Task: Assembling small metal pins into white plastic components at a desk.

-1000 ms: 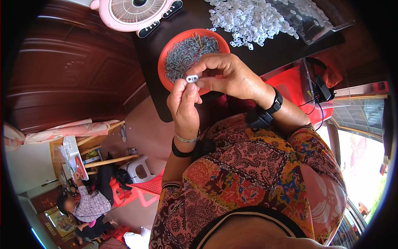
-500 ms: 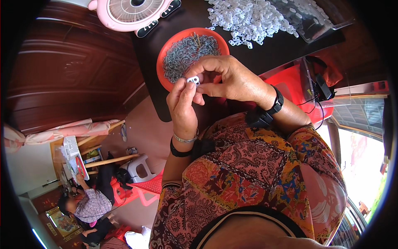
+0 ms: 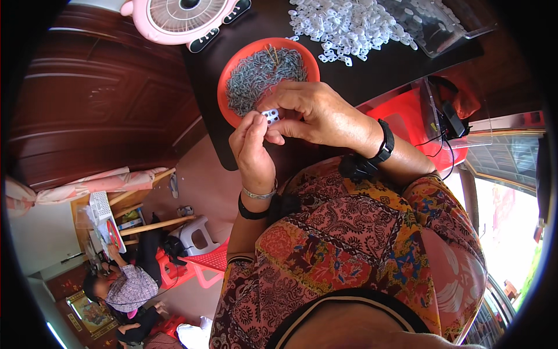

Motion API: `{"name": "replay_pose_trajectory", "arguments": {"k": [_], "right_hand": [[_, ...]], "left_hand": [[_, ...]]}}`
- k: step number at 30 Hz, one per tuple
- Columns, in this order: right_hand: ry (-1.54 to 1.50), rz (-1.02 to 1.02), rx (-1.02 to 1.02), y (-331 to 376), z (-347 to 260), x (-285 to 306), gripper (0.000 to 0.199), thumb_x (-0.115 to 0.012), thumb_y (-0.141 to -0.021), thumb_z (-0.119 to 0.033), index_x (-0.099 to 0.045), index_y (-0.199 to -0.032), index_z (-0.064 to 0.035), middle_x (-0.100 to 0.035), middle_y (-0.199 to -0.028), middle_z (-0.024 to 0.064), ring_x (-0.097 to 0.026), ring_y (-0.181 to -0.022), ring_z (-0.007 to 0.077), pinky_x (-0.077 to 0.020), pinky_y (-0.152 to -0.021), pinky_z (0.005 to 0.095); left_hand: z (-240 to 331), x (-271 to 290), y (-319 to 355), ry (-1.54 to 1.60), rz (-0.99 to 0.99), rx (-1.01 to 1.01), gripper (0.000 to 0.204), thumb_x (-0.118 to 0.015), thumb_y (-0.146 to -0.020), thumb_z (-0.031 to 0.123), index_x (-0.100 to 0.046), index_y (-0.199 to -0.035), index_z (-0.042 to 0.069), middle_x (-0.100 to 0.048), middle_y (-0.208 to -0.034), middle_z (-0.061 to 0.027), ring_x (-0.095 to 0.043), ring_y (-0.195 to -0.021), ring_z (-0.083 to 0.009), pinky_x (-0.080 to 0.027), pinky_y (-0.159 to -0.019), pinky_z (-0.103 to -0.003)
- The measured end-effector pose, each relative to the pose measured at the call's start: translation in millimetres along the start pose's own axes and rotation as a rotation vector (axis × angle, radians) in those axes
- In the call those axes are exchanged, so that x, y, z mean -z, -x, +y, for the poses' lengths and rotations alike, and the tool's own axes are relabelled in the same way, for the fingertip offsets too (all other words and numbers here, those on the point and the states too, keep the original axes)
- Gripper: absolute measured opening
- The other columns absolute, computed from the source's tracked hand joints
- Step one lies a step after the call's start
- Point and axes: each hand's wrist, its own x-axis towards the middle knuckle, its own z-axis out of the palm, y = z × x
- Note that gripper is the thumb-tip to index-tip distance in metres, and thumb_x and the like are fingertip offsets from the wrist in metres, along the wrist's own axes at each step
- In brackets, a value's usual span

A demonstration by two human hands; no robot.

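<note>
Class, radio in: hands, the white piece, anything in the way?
Left hand and right hand pinch small white piece. Held over orange bowl of grey bits. Nothing in the way.

The person wears a loose, short-sleeved paisley-patterned blouse [image 3: 360, 244] in maroon, orange, yellow and pink, with a dark trimmed neckline at the near edge. The left hand [image 3: 253, 148] has bare fingers; its wrist carries a thin silver bangle [image 3: 260, 195] and a black band [image 3: 251, 212]. The right hand [image 3: 317, 110] has a black wristwatch [image 3: 383, 145] at its wrist.

Bright daylight glares from the lower right, the scene sharp, with fisheye-bent edges and black corners
</note>
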Motion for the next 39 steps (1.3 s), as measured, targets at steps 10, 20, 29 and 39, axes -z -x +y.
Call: {"name": "replay_pose_trajectory", "arguments": {"k": [10, 20, 29, 39], "right_hand": [[0.01, 0.026, 0.063, -0.2, -2.8, -4.1, 0.024, -0.072, -0.074, -0.009, -0.063, -0.095, -0.0022, -0.063, -0.086, 0.0116, -0.063, -0.08, 0.0313, -0.0508, -0.069, 0.0377], [0.032, 0.032, 0.105, -1.4, -4.4, 0.0, 0.019, -0.07, -0.075, -0.01, -0.063, -0.091, -0.0034, -0.063, -0.082, 0.0113, -0.063, -0.077, 0.0314, -0.0506, -0.067, 0.0377], [0.161, 0.114, 0.185, 5.5, -3.9, -12.5, 0.021, -0.071, -0.075, -0.01, -0.063, -0.093, -0.0039, -0.063, -0.08, 0.0102, -0.064, -0.072, 0.0289, -0.0518, -0.062, 0.0367], [-0.085, 0.074, 0.039, 1.9, -3.7, -6.9, 0.026, -0.075, -0.075, -0.005, -0.065, -0.098, 0.0, -0.067, -0.09, 0.0096, -0.066, -0.081, 0.0202, -0.0531, -0.069, 0.0298]], "left_hand": [[-1.8, 2.3, 0.9, 0.083, -0.003, -0.043, 0.026, -0.048, -0.086, 0.013, -0.048, -0.063, 0.0, -0.045, -0.058, -0.0033, -0.045, -0.054, -0.0117, -0.04, -0.056, -0.025], [-4.0, -2.9, -0.5, 0.135, -0.014, -0.102, 0.025, -0.048, -0.086, 0.01, -0.047, -0.063, -0.001, -0.043, -0.057, -0.0034, -0.043, -0.051, -0.0116, -0.038, -0.05, -0.025], [-8.7, 1.2, 6.0, 0.003, 0.023, -0.196, 0.026, -0.043, -0.088, 0.005, -0.045, -0.062, -0.001, -0.042, -0.058, -0.0019, -0.04, -0.048, -0.0091, -0.034, -0.045, -0.024], [-3.8, -1.5, 6.2, 0.04, 0.062, -0.186, 0.022, -0.047, -0.087, 0.009, -0.054, -0.072, -0.005, -0.049, -0.061, -0.003, -0.043, -0.053, -0.009, -0.037, -0.05, -0.023]]}}
